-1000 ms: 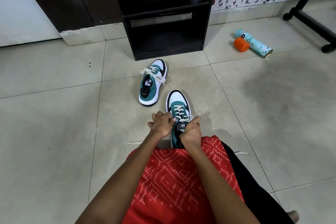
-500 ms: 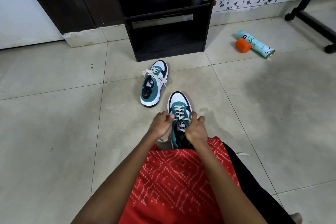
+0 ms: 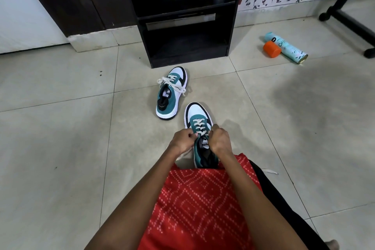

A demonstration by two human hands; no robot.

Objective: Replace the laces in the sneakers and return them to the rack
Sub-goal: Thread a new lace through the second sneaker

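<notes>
Far sneaker (image 3: 172, 93): lay laced on the tiled floor (image 3: 60, 128), just in front of the black rack (image 3: 188, 46), toe towards it and its bow flopped loose.

Left hand (image 3: 182, 141): worked further out from the rack, fingers curled and pinching one end of the lace (image 3: 199, 127) at the top eyelets.

Near sneaker (image 3: 199, 115): sat well in front of the rack, toe pointing at it and heel against the person's red garment (image 3: 203, 199). The crosses were threaded up to the tongue, so judging by that, tying was the step in hand.

Right hand (image 3: 221, 140): was clenched on the lace's other side, level with the left; the grip itself was partly hidden by the knuckles.

White strip (image 3: 269, 171): lay far out from the rack, beside the person's dark-clad leg. It looked like a lace end; which lace could not be told.

Spray can (image 3: 288, 47) and orange cap (image 3: 272, 49): rested touching each other, right of the rack.

Risk: nothing pinned the near sneaker, so a hard pull could drag it over the smooth tile. Uneven tension between the hands could leave one end short or the knot slack. Neither sneaker had yet reached the rack.
</notes>
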